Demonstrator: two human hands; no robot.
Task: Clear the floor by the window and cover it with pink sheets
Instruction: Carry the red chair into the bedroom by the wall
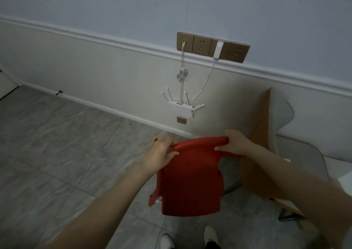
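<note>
1. Head view puts the red chair [190,180] at the centre of my feed, its back towards me, over the grey tiled floor [57,144] close to the wall edge; I cannot tell whether its legs touch the tiles.
2. My left hand [162,153] is curled round the left end of the chair's top rail, and my right hand [236,144] grips the right end, thumb under the rail.
3. Just to the right of the chair a cardboard sheet [255,153] leans against the wall, with a clear plastic chair [301,153] beside it.
4. On the wall above, a white router [179,106] hangs below a row of sockets [213,47], its cables dangling.
5. My reading is that clearing is only under way: this chair is in hand, the cardboard and the other chair remain, and no pink sheets show anywhere, so covering has not begun. No window is in shot.
</note>
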